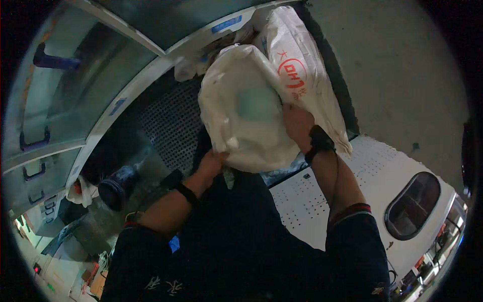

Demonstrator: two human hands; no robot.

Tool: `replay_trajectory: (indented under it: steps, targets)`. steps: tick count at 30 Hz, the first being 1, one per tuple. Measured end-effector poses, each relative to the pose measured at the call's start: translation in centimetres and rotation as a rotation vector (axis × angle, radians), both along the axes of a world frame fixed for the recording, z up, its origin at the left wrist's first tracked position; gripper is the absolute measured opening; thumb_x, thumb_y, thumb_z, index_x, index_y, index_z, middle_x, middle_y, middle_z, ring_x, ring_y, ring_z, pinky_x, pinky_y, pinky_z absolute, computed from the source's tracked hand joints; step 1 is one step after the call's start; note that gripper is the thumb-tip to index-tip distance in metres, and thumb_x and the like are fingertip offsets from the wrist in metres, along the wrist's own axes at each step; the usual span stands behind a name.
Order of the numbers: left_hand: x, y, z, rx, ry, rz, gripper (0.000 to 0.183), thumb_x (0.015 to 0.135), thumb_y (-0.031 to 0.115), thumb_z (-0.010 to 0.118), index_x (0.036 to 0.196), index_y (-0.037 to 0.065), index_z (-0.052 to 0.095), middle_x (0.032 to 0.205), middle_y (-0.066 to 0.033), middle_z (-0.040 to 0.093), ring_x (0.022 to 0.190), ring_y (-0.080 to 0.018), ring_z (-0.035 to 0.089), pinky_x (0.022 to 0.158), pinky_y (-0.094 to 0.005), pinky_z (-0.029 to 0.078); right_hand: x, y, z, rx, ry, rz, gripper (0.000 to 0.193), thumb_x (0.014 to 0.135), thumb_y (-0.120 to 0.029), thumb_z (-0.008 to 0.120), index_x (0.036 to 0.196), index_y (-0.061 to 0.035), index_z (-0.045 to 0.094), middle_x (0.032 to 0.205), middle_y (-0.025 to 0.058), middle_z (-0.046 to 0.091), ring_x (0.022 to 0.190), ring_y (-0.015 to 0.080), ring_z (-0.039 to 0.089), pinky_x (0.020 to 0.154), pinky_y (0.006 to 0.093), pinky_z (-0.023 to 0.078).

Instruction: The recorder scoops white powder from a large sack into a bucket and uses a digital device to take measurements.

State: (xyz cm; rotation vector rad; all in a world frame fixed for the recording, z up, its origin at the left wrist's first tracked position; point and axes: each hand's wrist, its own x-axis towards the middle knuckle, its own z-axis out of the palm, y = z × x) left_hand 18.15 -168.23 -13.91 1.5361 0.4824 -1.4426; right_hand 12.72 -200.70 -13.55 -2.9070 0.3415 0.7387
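Note:
A large off-white plastic sack (215, 116) stands wide open in front of me, its mouth facing up. Deep inside lies a blurred pale green-blue patch (254, 104); what it is I cannot tell. My left hand (211, 163) is closed on the near-left rim of the sack. On the right side of the mouth, my right hand (298, 123) grips the rim, fingers curled and partly hidden by the plastic. A black watch or band (320, 143) is on the right wrist. Touching the open sack on its right is a white sack (314, 65) with red print.
Glazed panels (108, 65) with dark handles run along the left. Below them is a dark perforated grating (171, 121), with a dark cylindrical object (118, 189) nearby. To the right stands a white perforated panel (362, 171) with a dark oval window (412, 205). Grey floor (392, 65) lies beyond.

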Motion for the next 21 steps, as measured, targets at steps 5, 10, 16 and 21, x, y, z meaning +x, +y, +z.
replay_trajectory:
  steps: [5, 10, 16, 21]
  targets:
    - [0.2, 1.3, -1.1, -0.003, 0.007, -0.049, 0.055, 0.094, 0.032, 0.059, 0.138, 0.002, 0.047, 0.124, -0.0128, 0.060, 0.106, -0.0238, 0.059, 0.089, -0.0374, 0.048, 0.2, 0.0, -1.0, 0.004, 0.040, -0.057, 0.024, 0.091, -0.013, 0.050, 0.113, -0.0036, 0.056, 0.098, 0.0199, 0.069, 0.085, 0.0394, 0.070, 0.070, 0.0475, 0.058]
    - [1.8, 0.3, -0.1, -0.038, -0.051, -0.161, 0.049, 0.095, 0.030, 0.061, 0.133, 0.000, 0.053, 0.120, -0.0125, 0.063, 0.105, -0.0231, 0.061, 0.091, -0.0351, 0.048, -8.5, 2.4, -3.3, 0.000, -0.078, -0.049, 0.034, 0.091, -0.015, 0.055, 0.122, -0.0043, 0.050, 0.103, 0.0222, 0.067, 0.090, 0.0392, 0.069, 0.071, 0.0480, 0.057]
    - [4.6, 0.2, 1.9, -0.047, -0.051, -0.367, 0.043, 0.093, 0.027, 0.063, 0.127, 0.001, 0.061, 0.117, -0.0133, 0.067, 0.107, -0.0231, 0.062, 0.095, -0.0356, 0.047, -7.8, 8.3, 1.2, 0.157, 0.354, -0.296, 0.046, 0.087, -0.014, 0.058, 0.126, 0.0023, 0.042, 0.107, 0.0261, 0.066, 0.095, 0.0454, 0.067, 0.077, 0.0525, 0.054]
    - [5.1, 2.1, -1.6, -0.099, -0.088, -0.575, 0.049, 0.091, 0.031, 0.065, 0.129, 0.002, 0.060, 0.122, -0.0115, 0.066, 0.112, -0.0239, 0.061, 0.099, -0.0376, 0.046, -4.2, 10.3, 1.0, 0.241, 0.440, -0.745, 0.049, 0.086, -0.017, 0.057, 0.125, 0.0047, 0.039, 0.106, 0.0332, 0.064, 0.099, 0.0481, 0.065, 0.085, 0.0561, 0.051]
